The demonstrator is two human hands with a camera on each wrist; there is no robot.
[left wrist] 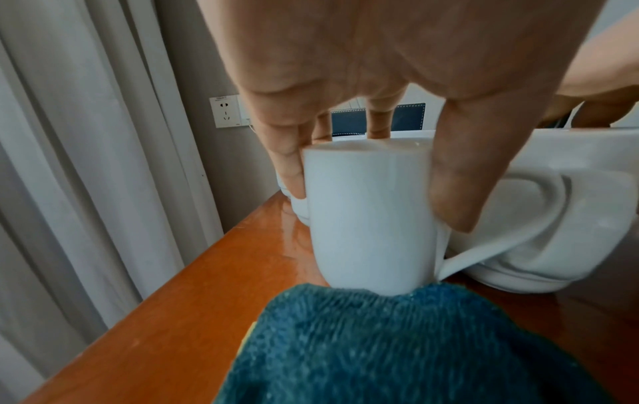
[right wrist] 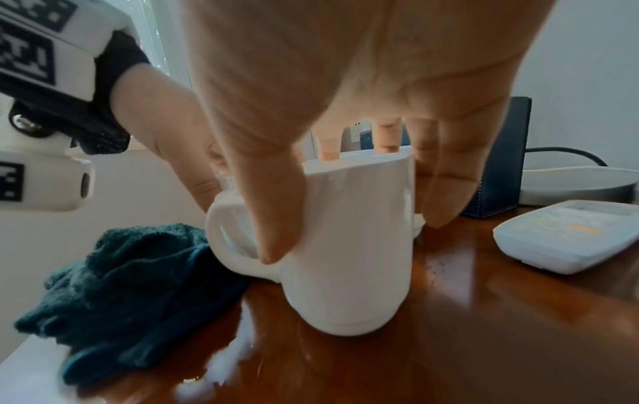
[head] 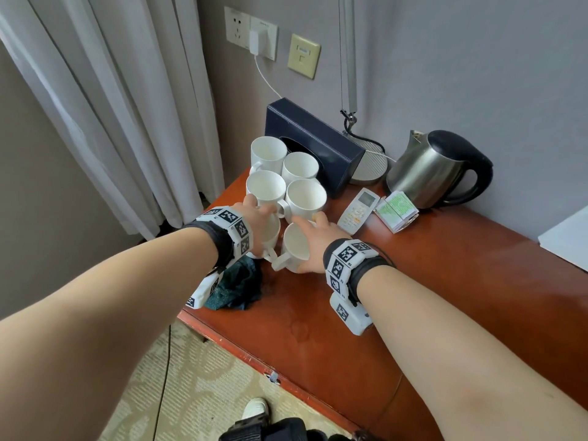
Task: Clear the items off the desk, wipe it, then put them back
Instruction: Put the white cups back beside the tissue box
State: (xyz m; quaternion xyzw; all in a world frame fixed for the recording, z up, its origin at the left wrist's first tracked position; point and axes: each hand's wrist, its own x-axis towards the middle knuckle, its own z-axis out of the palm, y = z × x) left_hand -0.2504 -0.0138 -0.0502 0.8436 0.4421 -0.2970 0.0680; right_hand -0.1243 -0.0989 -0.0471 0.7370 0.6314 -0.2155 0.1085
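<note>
Several white mugs stand at the left end of the red-brown desk (head: 413, 297). My left hand (head: 257, 218) grips one white mug (left wrist: 370, 218) from above, thumb and fingers round its rim. My right hand (head: 313, 243) grips the neighbouring white mug (head: 294, 249) (right wrist: 352, 246) the same way; both mugs stand on the desk, handles toward me. A crumpled dark teal cloth (head: 237, 289) (left wrist: 397, 347) (right wrist: 131, 276) lies just in front of the left mug. Behind stand the other white mugs (head: 305, 198).
A dark blue tissue box (head: 318, 144) stands at the back by the wall. Right of the mugs lie a white remote (head: 358, 211), a green-white packet (head: 397, 211) and a steel kettle (head: 436, 170). White curtains (head: 111, 106) hang left; a wet patch (head: 299, 326) shows near the front edge.
</note>
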